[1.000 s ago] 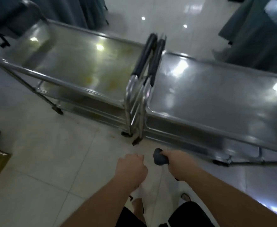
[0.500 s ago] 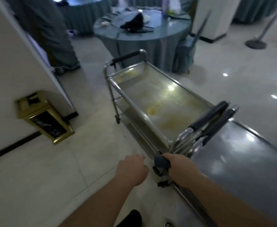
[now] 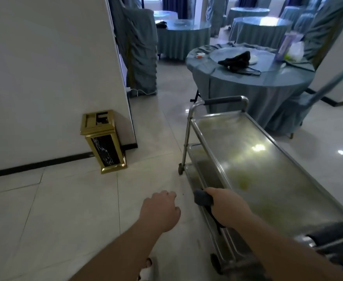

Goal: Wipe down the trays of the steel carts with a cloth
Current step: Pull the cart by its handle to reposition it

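The right hand kept its grip closed around a dark bunched cloth, held at lower centre of the frame just over the near rim of the steel cart; whether cloth touched metal could not be told. The left hand, to its left over the floor tiles, had its fingers loosely curled and held nothing.

Over the last second the view had swung from two carts seen side on to a look along the length of one cart, running from lower right toward the centre. Its top tray showed yellowish smears, strongest near the hand, and its lower tray looked stained too. The second cart's dark handle barely showed at the lower right edge.

That probably meant wiping had not begun, and the stained top tray was the likely first target. A gold bin stood by the wall at left, a covered round desk beyond the cart.
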Available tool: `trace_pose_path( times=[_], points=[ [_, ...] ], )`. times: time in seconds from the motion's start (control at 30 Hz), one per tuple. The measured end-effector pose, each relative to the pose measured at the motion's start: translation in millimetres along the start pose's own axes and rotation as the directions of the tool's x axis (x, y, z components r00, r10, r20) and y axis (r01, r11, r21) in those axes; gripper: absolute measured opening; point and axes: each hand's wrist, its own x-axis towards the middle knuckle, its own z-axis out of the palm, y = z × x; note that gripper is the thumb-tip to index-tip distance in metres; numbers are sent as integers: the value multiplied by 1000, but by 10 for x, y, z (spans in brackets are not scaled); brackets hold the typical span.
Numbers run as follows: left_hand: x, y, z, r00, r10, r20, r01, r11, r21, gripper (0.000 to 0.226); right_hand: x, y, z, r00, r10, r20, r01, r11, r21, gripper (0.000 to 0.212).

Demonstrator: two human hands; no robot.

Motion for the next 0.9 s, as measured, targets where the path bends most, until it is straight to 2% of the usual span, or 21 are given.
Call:
trace_pose_path(
  times=[0.27,0.43,0.67,0.9],
  points=[
    [1083,-955,-688,996,88,18,-90,993,72,49,1228,-645,-300,991,116,-70,-107,988,115,37],
    [1700,-1285,-935,991,120,56,-124,990,70,52,1739,-744,-408,981,195,0,-193,966,172,38],
    [2693,-1294,-1264,982,181,62,-184,981,57,53,2602,-545,-577,958,287,-17,-278,940,197,41],
    [3990,-904,-1786,972,231,37,-234,964,126,52,3698,94,-859,939,343,-35,-319,904,286,39]
  ],
)
